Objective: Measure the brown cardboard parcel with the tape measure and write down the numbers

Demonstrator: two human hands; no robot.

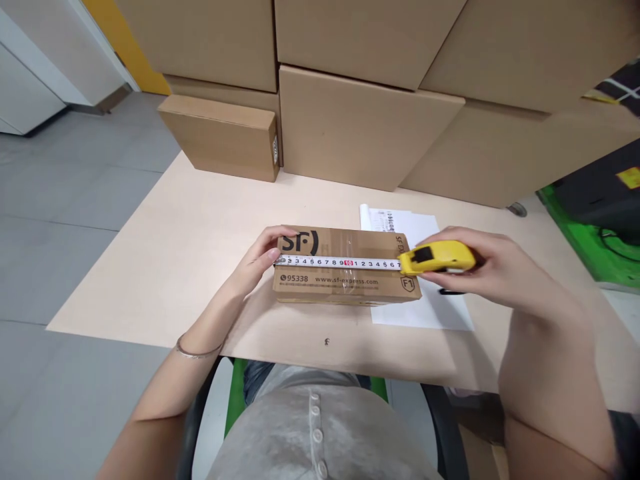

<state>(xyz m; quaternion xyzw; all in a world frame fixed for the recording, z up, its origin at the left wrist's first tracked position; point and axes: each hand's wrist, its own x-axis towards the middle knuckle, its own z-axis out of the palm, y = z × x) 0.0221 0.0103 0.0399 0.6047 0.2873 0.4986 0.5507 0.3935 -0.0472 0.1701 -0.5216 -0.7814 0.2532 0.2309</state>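
Observation:
A small brown cardboard box (345, 289) with black SF lettering and clear tape lies on the table in front of me. Across its top runs the white blade (325, 262) of a tape measure, pulled out from left to right. My left hand (257, 257) is closed at the box's left end, its thumb pinning the blade's end to the edge. In my right hand (487, 263) is the yellow tape measure case (443, 257), gripped near the box's right end. The red 10 mark sits near the middle of the box, and the figures reach about 17 at the case.
White paper sheets (420, 317) lie partly under the box, with a dark pen-like object (451, 291) beside it. Large cartons (360, 127) stand along the table's back. A smaller flat carton (225, 137) is at back left. Dark equipment (600, 187) stands on green at right.

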